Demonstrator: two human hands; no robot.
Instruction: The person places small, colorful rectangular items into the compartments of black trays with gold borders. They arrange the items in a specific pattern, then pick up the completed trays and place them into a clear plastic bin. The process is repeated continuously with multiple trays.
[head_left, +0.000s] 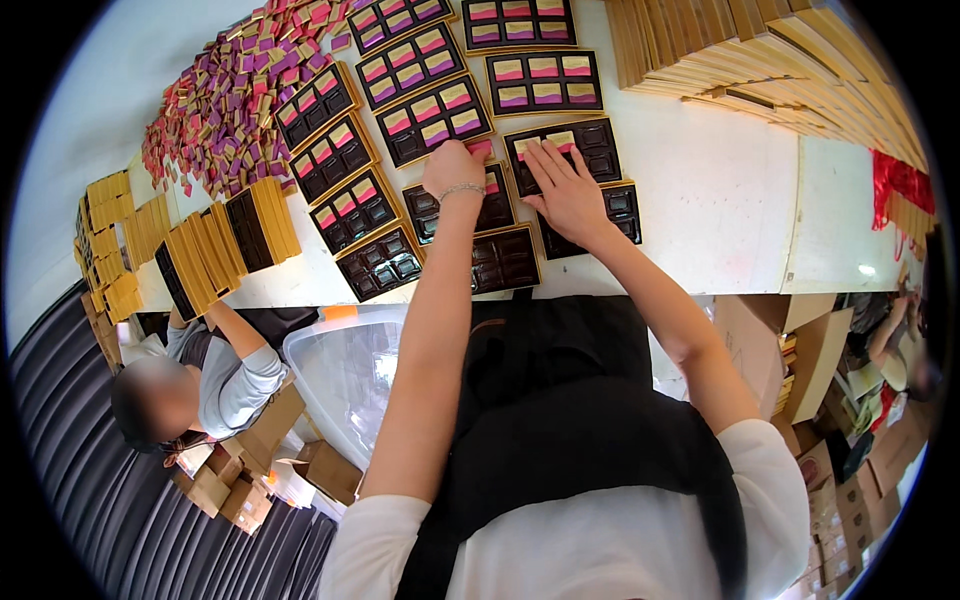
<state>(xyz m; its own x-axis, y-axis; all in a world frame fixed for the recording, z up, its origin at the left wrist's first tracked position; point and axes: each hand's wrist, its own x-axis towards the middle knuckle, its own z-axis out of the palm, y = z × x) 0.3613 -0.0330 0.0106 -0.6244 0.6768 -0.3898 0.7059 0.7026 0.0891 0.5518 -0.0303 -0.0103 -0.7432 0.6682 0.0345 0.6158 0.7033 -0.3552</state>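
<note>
My left hand (455,172), with a bracelet at its wrist, is closed over a dark tray (424,215) partly hidden by my arm. A small pink block (482,148) shows at its fingertips. My right hand (568,192) lies open, fingers stretched over another dark tray (600,150) with pale-and-pink blocks in its upper row. Gold-edged trays with six sections stand in rows around both hands. Those farther off, such as the tray (434,120), hold pink and purple blocks in both rows. A near-left tray (380,262) has no blocks in it.
A big heap of small blocks (235,100) covers the far left of the white table (720,200). Stacked gold-edged trays stand at left (205,255) and far right (760,50). Another person (225,380) works at left beside a clear plastic bin (345,370); cardboard boxes (815,365) stand at right.
</note>
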